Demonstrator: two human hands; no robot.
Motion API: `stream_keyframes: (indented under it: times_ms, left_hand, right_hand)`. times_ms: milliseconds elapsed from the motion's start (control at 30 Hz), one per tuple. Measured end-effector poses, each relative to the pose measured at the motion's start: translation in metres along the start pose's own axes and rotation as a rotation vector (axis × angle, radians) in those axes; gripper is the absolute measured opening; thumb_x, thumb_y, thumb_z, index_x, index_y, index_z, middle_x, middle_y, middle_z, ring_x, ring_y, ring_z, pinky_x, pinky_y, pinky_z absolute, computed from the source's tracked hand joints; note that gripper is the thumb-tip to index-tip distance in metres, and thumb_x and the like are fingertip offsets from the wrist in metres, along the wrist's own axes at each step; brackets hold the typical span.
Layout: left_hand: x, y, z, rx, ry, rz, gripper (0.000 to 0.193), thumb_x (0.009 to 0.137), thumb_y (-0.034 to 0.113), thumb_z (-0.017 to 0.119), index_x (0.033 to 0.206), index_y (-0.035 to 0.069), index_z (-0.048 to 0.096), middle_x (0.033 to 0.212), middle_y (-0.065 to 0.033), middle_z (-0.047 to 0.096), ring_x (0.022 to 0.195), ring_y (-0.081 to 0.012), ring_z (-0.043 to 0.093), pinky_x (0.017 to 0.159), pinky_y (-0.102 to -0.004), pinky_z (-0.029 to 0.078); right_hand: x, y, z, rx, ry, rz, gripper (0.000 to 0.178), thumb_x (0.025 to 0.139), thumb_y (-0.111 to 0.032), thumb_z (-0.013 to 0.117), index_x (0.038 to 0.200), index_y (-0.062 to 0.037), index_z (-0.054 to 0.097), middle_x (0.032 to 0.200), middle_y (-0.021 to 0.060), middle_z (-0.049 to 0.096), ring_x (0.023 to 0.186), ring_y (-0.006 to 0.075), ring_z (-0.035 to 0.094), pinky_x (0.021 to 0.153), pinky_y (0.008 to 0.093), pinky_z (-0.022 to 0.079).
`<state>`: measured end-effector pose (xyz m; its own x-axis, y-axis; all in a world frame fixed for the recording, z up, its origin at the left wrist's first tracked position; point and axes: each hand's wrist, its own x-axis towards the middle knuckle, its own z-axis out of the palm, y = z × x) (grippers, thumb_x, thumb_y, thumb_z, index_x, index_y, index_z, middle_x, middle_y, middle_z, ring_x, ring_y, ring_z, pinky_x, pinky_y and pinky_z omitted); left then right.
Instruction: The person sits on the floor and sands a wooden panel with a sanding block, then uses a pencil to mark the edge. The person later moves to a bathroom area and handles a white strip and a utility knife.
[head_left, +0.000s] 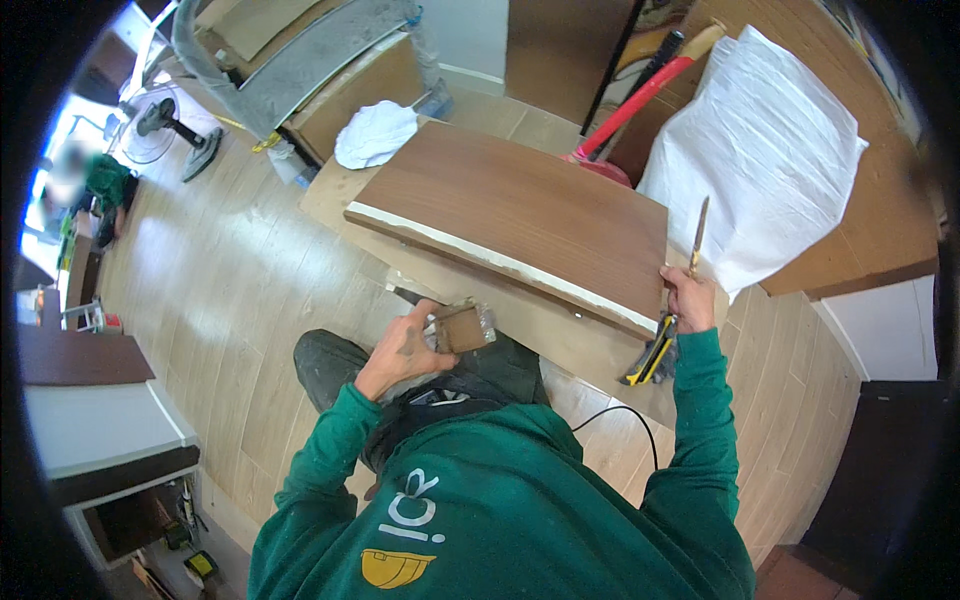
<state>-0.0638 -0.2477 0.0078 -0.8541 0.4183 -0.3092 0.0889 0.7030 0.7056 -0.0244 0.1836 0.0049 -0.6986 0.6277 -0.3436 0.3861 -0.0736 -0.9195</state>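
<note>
My left hand [403,352] is closed around a small brown rectangular block-like thing [460,328] with clear plastic at its edges, just above my lap. A dark handle [407,295] with a pale flat tip sticks out beside these fingers. My right hand [690,298] grips a slim brown stick-like tool [700,232], its pointed end upward; its exact kind is unclear. The fingertips are at the right corner of a brown wood-grain board [520,215] with a whitish strip along its near edge. Below the hand lies a yellow and black utility knife [650,358] on something grey.
The board lies on a larger light panel [470,262]. A white cloth [376,134] sits at its far left. A white sack [755,150] and a red-handled tool [640,105] stand beyond. A black cable [640,420] runs nearby. Another person [105,185] is far left, near a fan [180,135].
</note>
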Motion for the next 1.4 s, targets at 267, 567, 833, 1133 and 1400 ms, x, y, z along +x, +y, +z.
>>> stream_keyframes:
  times_ms: [267,567,833,1133,1400]
  left_hand:
    - [-0.065,-0.041,-0.071,-0.066,0.283,-0.121,0.067,0.057,0.019,0.083,0.116,0.002,0.056,0.091,-0.014,0.066,0.09,-0.0239,0.063,0.083,-0.0343,0.049]
    - [-0.078,-0.065,-0.133,-0.264,0.5,-0.142,0.062,0.06,0.018,0.08,0.114,0.0,0.055,0.098,-0.01,0.062,0.09,-0.0211,0.059,0.081,-0.0358,0.048]
    - [-0.07,-0.108,-0.129,-0.343,0.598,0.082,0.062,0.066,0.021,0.084,0.119,0.004,0.056,0.102,-0.004,0.058,0.101,-0.0159,0.053,0.09,-0.0314,0.044]
    - [-0.068,-0.116,-0.151,-0.36,0.51,-0.106,0.063,0.066,0.022,0.08,0.12,0.002,0.055,0.097,-0.0125,0.063,0.094,-0.0192,0.058,0.084,-0.0327,0.047]
    - [0.0,-0.165,-0.136,-0.236,0.69,0.008,0.071,0.063,0.033,0.083,0.121,0.003,0.055,0.107,-0.0192,0.063,0.102,-0.0304,0.059,0.091,-0.0383,0.046]
  right_hand:
    - [-0.03,0.019,0.006,0.024,0.025,0.05,0.009,0.077,-0.007,0.071,0.072,-0.002,0.065,0.056,-0.0021,0.052,0.038,0.0057,0.037,0.036,0.0239,0.022]
    - [-0.046,0.043,-0.002,0.051,0.066,0.083,0.006,0.077,-0.006,0.071,0.075,-0.0023,0.066,0.057,-0.0019,0.053,0.039,0.0059,0.04,0.037,0.0225,0.025]
    - [-0.015,0.076,-0.026,0.05,-0.015,0.128,0.014,0.082,-0.014,0.068,0.072,-0.0106,0.059,0.06,-0.0025,0.053,0.041,0.0063,0.038,0.037,0.0227,0.024]
    - [-0.043,0.047,-0.019,-0.214,-0.105,-0.051,0.026,0.088,-0.022,0.063,0.096,0.002,0.067,0.08,0.0103,0.064,0.072,0.0207,0.061,0.063,0.0311,0.05]
    - [-0.024,0.03,-0.038,-0.584,-0.181,-0.67,0.024,0.091,-0.021,0.06,0.102,-0.0015,0.068,0.087,0.0105,0.067,0.079,0.0223,0.063,0.071,0.0322,0.052]
